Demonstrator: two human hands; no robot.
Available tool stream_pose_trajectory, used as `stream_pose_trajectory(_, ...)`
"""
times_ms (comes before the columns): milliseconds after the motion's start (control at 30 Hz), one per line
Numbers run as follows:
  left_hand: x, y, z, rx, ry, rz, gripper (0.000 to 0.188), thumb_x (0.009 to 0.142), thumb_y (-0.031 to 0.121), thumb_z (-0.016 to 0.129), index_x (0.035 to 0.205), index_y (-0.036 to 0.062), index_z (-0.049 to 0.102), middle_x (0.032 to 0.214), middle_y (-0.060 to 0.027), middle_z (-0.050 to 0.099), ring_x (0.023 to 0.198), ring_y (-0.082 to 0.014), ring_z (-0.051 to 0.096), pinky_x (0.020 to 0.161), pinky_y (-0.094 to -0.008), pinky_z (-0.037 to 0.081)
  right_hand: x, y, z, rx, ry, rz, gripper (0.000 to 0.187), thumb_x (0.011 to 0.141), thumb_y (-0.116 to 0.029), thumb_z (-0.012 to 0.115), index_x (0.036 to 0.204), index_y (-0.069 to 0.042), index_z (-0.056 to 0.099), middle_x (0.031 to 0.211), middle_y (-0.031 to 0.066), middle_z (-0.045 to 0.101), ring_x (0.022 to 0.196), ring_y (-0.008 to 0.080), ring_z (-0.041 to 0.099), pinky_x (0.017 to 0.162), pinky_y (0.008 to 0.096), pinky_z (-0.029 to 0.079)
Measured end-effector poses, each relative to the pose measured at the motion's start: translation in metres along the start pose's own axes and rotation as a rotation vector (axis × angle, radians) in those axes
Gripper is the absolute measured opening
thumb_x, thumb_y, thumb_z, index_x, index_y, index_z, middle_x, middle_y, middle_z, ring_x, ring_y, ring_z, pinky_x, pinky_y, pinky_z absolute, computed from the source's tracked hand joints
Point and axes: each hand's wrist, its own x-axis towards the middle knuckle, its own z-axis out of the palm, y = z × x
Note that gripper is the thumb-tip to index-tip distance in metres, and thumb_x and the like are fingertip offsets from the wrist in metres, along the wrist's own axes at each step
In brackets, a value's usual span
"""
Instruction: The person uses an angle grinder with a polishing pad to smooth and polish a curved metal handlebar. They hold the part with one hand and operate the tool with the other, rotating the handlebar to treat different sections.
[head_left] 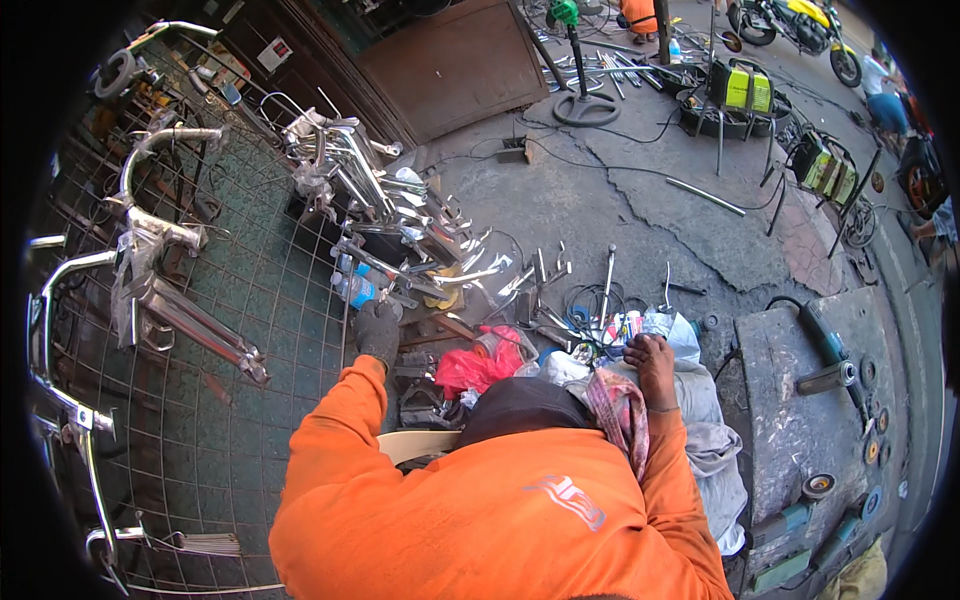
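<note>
One gloved left hand (379,328) appears beside a plastic bottle (355,289); the right hand (653,362), fingers half-curled, lies near pinkish cloth (617,408). Left-hand opening and both grips cannot be told

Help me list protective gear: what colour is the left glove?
Dark grey; the glove shows best in the head view.

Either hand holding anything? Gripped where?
Can't tell. The gloved left hand appears beside a clear bottle, the bare right hand by pale crumpled material; neither shows a clear grip.
</note>
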Motion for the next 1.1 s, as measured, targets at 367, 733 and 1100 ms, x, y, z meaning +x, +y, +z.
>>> stream_pose_trajectory(367,0.093,-0.076,0.021,-1.134,-0.134,-0.619,0.026,0.101,0.028,0.052,0.100,0.0083,0.068,0.080,-0.0060,0.065,0.060,-0.0178,0.059,0.057,-0.0309,0.046,0.006,0.001,-0.005,0.015,-0.019,-0.005,0.025,0.099,-0.024,0.060,0.111,-0.002,0.059,0.096,0.0148,0.070,0.080,0.0264,0.071,0.070,0.0367,0.058)
stream_pose_trajectory(733,0.096,-0.039,0.028,-1.329,0.021,-0.624,0.026,0.101,0.028,0.050,0.102,0.0079,0.067,0.084,-0.0062,0.065,0.065,-0.0187,0.059,0.061,-0.0320,0.046,0.005,0.002,-0.010,-0.020,0.005,0.005,0.025,0.098,-0.024,0.059,0.111,-0.002,0.058,0.099,0.0167,0.071,0.082,0.0292,0.071,0.071,0.0396,0.059)
stream_pose_trajectory(1100,0.108,-0.041,0.035,-1.351,0.035,-0.611,0.026,0.101,0.027,0.049,0.103,0.0076,0.067,0.088,-0.0063,0.065,0.070,-0.0197,0.059,0.066,-0.0330,0.046,0.002,-0.001,-0.007,-0.025,0.048,0.025,0.021,0.099,-0.023,0.058,0.108,-0.004,0.060,0.098,0.0163,0.071,0.084,0.0291,0.072,0.072,0.0401,0.059)
